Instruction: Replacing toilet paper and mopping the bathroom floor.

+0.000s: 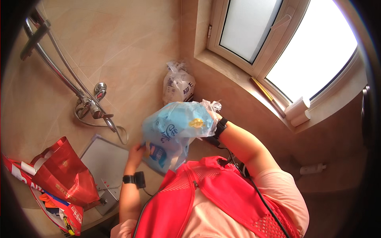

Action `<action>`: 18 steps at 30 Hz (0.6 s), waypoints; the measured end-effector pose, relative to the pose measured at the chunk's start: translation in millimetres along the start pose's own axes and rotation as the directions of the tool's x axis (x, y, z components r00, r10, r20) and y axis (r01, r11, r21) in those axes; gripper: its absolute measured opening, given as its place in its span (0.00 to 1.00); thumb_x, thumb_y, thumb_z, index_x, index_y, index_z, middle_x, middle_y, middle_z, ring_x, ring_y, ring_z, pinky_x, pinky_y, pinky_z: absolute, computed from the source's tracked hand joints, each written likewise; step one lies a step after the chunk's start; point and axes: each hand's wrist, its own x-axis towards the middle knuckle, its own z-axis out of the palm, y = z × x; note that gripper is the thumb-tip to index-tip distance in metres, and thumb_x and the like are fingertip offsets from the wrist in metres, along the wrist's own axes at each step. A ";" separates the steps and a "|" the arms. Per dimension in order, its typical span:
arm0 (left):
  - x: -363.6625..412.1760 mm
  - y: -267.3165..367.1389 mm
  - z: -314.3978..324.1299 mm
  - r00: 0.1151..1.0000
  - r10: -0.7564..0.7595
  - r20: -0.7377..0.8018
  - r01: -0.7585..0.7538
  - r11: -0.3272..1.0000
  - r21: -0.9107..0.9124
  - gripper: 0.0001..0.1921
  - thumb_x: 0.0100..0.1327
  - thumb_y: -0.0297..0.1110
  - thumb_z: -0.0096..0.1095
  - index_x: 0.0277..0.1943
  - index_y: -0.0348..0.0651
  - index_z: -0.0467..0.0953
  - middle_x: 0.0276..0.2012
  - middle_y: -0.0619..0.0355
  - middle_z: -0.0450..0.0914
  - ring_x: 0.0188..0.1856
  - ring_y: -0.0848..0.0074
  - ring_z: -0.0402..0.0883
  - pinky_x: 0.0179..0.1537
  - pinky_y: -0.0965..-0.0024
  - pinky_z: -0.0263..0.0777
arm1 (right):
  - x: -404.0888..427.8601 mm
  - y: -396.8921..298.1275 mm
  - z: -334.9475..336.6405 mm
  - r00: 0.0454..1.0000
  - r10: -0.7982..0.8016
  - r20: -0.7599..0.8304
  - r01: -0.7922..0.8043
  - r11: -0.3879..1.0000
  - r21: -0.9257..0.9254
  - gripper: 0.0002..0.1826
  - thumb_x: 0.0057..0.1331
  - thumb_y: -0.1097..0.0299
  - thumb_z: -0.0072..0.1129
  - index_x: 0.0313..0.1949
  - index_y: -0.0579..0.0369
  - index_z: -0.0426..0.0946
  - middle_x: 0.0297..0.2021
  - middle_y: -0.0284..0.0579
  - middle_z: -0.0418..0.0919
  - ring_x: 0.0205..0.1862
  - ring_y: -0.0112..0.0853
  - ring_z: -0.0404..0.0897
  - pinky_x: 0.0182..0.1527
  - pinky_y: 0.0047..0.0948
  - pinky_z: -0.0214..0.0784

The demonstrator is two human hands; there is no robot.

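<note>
A large blue and clear plastic bag [175, 125] that bears writing and a yellow emblem is held in front of my body. My right hand [215, 115] grips it near its gathered, knotted end and is partly covered by the crinkled film. At the lower left side, my left hand [136, 154] has its fingers on the bag's edge, with the fingertips partly hidden. What the bag contains cannot be made out. Just beyond it, a white tied plastic bag [178, 86] with dark printing stands in the corner against the tiled wall.
To the left are a red glossy carrier bag [65, 175] and a red-and-white bag [76, 212] with assorted items, beside a grey-white panel [104, 156]. A chrome shower mixer [92, 104] is on the wall. White rolls [297, 111] and a yellow stick [263, 90] lie on the windowsill.
</note>
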 end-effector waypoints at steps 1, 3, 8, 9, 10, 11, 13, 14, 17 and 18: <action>-4.5 2.5 1.7 0.990 -0.069 -0.126 0.038 0.971 -0.234 0.12 0.67 0.26 0.52 0.50 0.34 0.77 0.41 0.59 0.83 0.40 0.78 0.79 0.45 0.74 0.71 | 1.0 -8.0 -5.6 1.000 -0.012 -0.010 0.012 1.000 0.005 0.13 0.68 0.67 0.50 0.49 0.59 0.75 0.47 0.48 0.78 0.47 0.35 0.77 0.51 0.35 0.72; -16.1 -1.4 -4.0 0.990 -0.042 -0.133 -0.003 0.948 -0.320 0.13 0.68 0.27 0.50 0.51 0.34 0.76 0.43 0.58 0.82 0.42 0.78 0.78 0.46 0.74 0.69 | 2.5 -23.0 -16.2 0.973 -0.170 0.156 0.227 0.582 -0.781 0.20 0.60 0.73 0.62 0.52 0.60 0.74 0.44 0.43 0.79 0.43 0.30 0.76 0.48 0.29 0.71; -27.8 -83.3 -32.2 0.891 -0.141 -0.432 -0.038 0.924 -0.380 0.15 0.67 0.27 0.49 0.53 0.31 0.72 0.47 0.55 0.79 0.47 0.75 0.76 0.51 0.72 0.68 | -34.1 -41.0 -1.9 0.932 -0.211 -0.295 0.020 0.842 -0.539 0.35 0.51 0.65 0.74 0.55 0.68 0.68 0.46 0.49 0.76 0.48 0.32 0.76 0.49 0.32 0.71; -27.8 -108.2 -41.0 0.860 -0.134 -0.492 -0.034 0.948 -0.317 0.18 0.67 0.28 0.49 0.56 0.30 0.72 0.48 0.53 0.79 0.48 0.74 0.77 0.51 0.70 0.69 | -36.4 -43.7 -1.4 0.903 -0.215 -0.373 0.022 0.889 -0.457 0.35 0.52 0.63 0.74 0.55 0.66 0.68 0.46 0.50 0.75 0.47 0.34 0.76 0.48 0.35 0.73; -28.0 -90.5 -34.1 0.865 -0.136 -0.482 -0.028 0.948 -0.317 0.18 0.67 0.28 0.49 0.56 0.30 0.72 0.48 0.53 0.79 0.48 0.74 0.77 0.51 0.70 0.69 | -41.9 -45.4 -11.7 0.841 -0.258 -0.476 0.043 0.908 -0.417 0.35 0.52 0.63 0.74 0.55 0.65 0.67 0.46 0.50 0.74 0.47 0.35 0.76 0.48 0.36 0.73; -30.5 -71.8 -26.0 0.873 -0.149 -0.464 -0.006 0.949 -0.315 0.13 0.68 0.27 0.48 0.52 0.32 0.72 0.44 0.56 0.79 0.45 0.76 0.76 0.50 0.71 0.68 | -46.9 -45.9 -23.5 0.766 -0.292 -0.572 0.069 0.923 -0.379 0.35 0.53 0.63 0.74 0.55 0.64 0.65 0.47 0.51 0.73 0.47 0.36 0.76 0.47 0.37 0.74; -34.7 -60.3 -25.6 0.873 -0.165 -0.458 0.016 0.950 -0.313 0.10 0.69 0.27 0.47 0.48 0.33 0.73 0.41 0.58 0.79 0.42 0.78 0.75 0.48 0.72 0.67 | -49.6 -46.4 -34.6 0.629 -0.397 -0.669 0.154 0.906 -0.393 0.37 0.53 0.63 0.74 0.56 0.63 0.62 0.48 0.51 0.72 0.48 0.38 0.76 0.47 0.39 0.74; -32.5 -65.8 -31.8 0.854 -0.124 -0.505 0.015 0.977 -0.215 0.10 0.69 0.27 0.46 0.46 0.34 0.73 0.40 0.58 0.79 0.41 0.79 0.75 0.47 0.72 0.67 | -51.3 -46.1 -39.2 0.556 -0.422 -0.716 0.172 0.901 -0.398 0.37 0.53 0.63 0.74 0.55 0.61 0.60 0.49 0.51 0.71 0.48 0.38 0.76 0.47 0.39 0.74; -30.6 -67.1 -40.5 0.813 -0.020 -0.582 0.009 1.000 -0.022 0.10 0.69 0.28 0.46 0.45 0.32 0.72 0.39 0.54 0.79 0.41 0.74 0.76 0.45 0.67 0.69 | -50.5 -44.1 -59.0 0.447 -0.444 -0.777 0.243 0.896 -0.372 0.36 0.51 0.65 0.75 0.53 0.60 0.61 0.47 0.50 0.73 0.46 0.36 0.77 0.46 0.38 0.74; -28.0 -63.7 -41.8 0.796 0.048 -0.603 -0.003 0.997 0.075 0.11 0.68 0.29 0.46 0.45 0.31 0.71 0.39 0.49 0.79 0.42 0.68 0.77 0.44 0.64 0.69 | -48.8 -42.7 -65.3 0.451 -0.436 -0.779 0.238 0.900 -0.366 0.36 0.51 0.65 0.75 0.53 0.60 0.61 0.47 0.50 0.73 0.46 0.36 0.77 0.46 0.38 0.74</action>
